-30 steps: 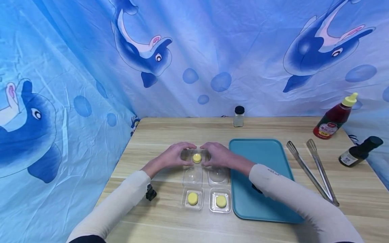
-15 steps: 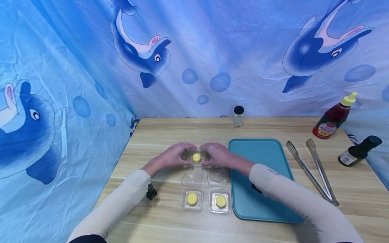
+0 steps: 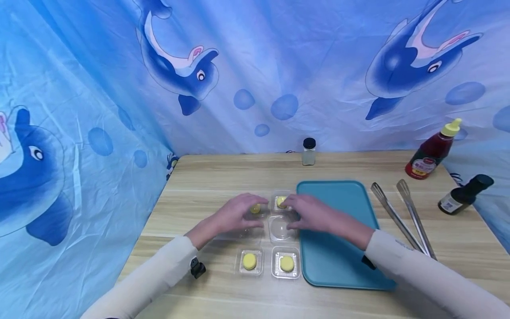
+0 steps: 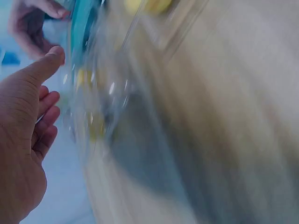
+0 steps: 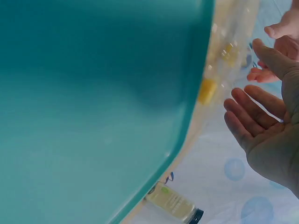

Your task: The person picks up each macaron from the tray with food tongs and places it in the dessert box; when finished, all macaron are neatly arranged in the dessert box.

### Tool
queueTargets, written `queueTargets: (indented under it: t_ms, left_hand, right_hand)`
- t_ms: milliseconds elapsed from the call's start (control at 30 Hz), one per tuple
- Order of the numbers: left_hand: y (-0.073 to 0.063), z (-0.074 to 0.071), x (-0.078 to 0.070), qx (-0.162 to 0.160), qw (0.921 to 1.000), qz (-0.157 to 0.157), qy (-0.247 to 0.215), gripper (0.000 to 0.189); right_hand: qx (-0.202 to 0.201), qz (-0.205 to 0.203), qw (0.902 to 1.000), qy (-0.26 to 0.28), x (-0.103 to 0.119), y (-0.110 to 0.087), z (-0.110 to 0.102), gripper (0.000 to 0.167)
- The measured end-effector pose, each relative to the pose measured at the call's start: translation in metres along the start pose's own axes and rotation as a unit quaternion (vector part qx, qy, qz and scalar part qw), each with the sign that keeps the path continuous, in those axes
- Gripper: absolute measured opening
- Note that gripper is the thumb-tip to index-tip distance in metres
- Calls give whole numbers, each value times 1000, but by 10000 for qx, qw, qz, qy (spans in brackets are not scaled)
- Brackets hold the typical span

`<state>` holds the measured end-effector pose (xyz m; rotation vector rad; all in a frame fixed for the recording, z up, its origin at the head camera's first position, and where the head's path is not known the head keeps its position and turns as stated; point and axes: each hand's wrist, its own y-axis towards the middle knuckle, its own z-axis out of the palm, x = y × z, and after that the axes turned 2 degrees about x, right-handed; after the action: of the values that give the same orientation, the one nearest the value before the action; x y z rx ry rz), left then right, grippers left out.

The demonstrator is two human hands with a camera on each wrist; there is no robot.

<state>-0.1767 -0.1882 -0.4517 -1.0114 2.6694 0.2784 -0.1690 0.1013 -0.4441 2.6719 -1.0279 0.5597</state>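
Several yellow macarons sit in clear plastic boxes on the table. My left hand (image 3: 239, 213) hovers by the back left box, its fingers partly over the macaron (image 3: 255, 208) there. My right hand (image 3: 312, 213) is over the tray's left edge, beside the back right macaron (image 3: 281, 201) and a clear domed lid (image 3: 280, 227). Both wrist views show relaxed fingers with nothing between them. Nearer the front lie the front left macaron (image 3: 249, 261) and the front right macaron (image 3: 287, 263) in their boxes. My left hand partly hides the lid of the front left box.
A blue-green tray (image 3: 338, 261) lies right of the boxes. Beyond it are metal tongs (image 3: 398, 217), a red sauce bottle (image 3: 430, 155) with a yellow cap and a dark bottle (image 3: 464, 195). A small black-capped jar (image 3: 308, 152) stands at the back.
My hands have moved apart from around the back left macaron and slightly nearer. The right one has shifted right, bringing the back right macaron into sight. The head view has turned slightly.
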Motion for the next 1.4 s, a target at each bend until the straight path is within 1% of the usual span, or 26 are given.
queueTargets:
  t_ms: [100, 200, 300, 533, 733, 867, 1100, 1233, 1400]
  left_hand:
    - [0, 7, -12, 231, 9994, 94, 224, 76]
    - [0, 12, -18, 326, 9987, 119, 364, 78]
    - [0, 17, -22, 348, 9980, 49, 534, 82]
    - [3, 23, -27, 413, 9959, -52, 800, 92]
    - [4, 25, -30, 442, 9943, -112, 968, 92]
    - [6, 27, -31, 470, 9940, -119, 980, 90]
    - [6, 26, -32, 465, 9953, -98, 841, 85]
    - [5, 24, -32, 355, 9967, -60, 730, 84]
    - [5, 23, -32, 119, 9982, 80, 579, 87]
  right_hand:
    - [48, 6, 9998, -180, 1, -11, 5, 68]
    - [-16, 62, 9998, -189, 0, -17, 11, 71]
    - [-81, 153, 9997, -158, 0, -21, 15, 73]
    - [-236, 157, 9996, -40, 0, -26, 19, 74]
    - [-249, 168, 9995, -2, -1, -29, 24, 75]
    - [-252, 226, 9994, 90, 0, -29, 26, 77]
    - [-292, 398, 9984, 288, -1, -31, 29, 83]
    - [-362, 395, 9978, 401, -2, -33, 30, 84]
    - [-596, 338, 9965, 485, -1, -35, 28, 81]
